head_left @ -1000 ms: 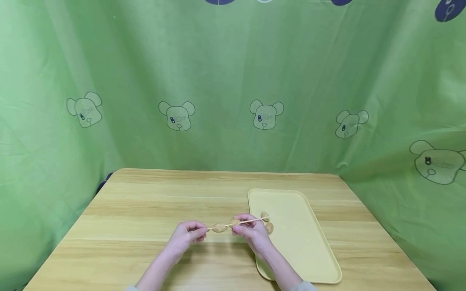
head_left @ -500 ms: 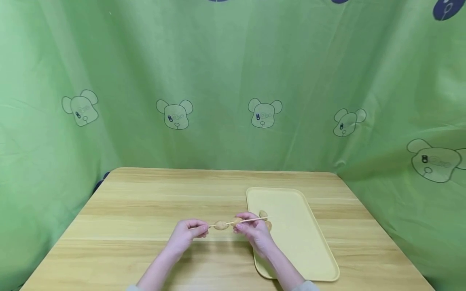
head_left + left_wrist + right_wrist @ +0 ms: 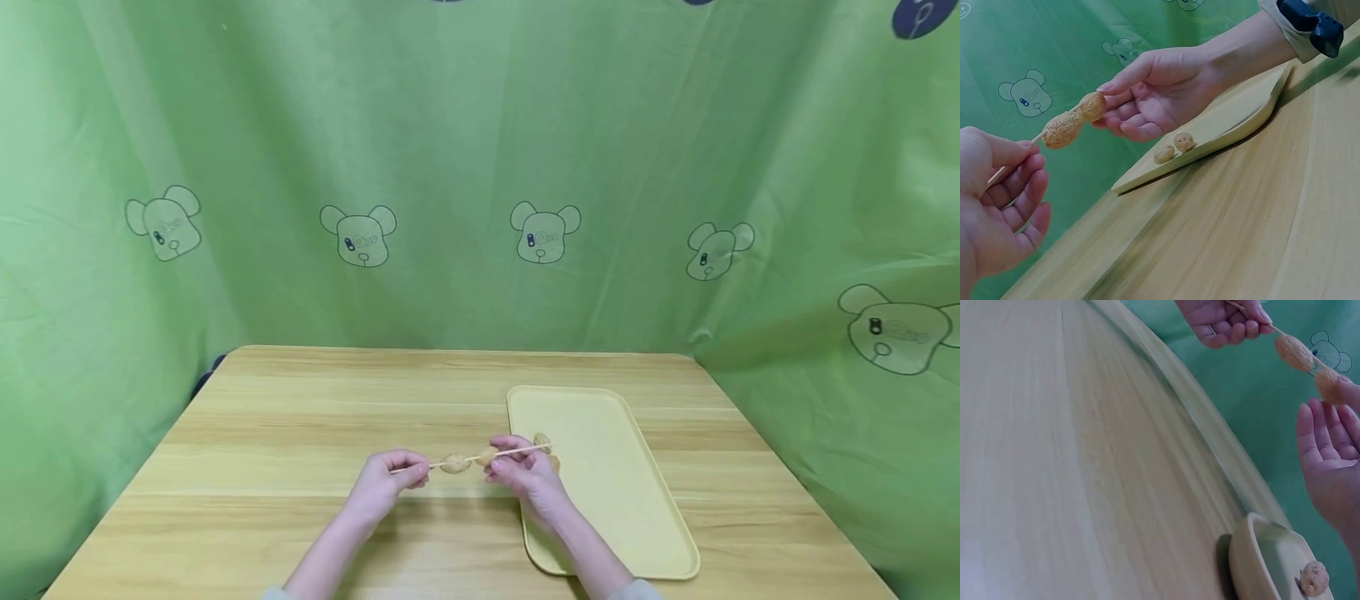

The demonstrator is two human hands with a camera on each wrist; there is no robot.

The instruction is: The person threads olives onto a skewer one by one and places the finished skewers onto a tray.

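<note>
My left hand pinches a thin wooden skewer near one end, above the table. Threaded on the skewer is a brown, wrinkled ball that looks like a fried ball. Beside it sits a second brown ball, which my right hand pinches between thumb and fingers. The bare skewer length runs past the right hand over the tray's left side. Two more brown balls, one farther back and one nearer, lie on the yellow tray, partly hidden by the right hand and skewer.
The tray lies on the right half of a light wooden table, slightly turned. Green curtains with printed bear heads hang behind and at both sides of the table.
The skewer's rear end now shows behind the left thumb. The hands and balls have shifted slightly to the right over the table. Both hands keep their grips.
</note>
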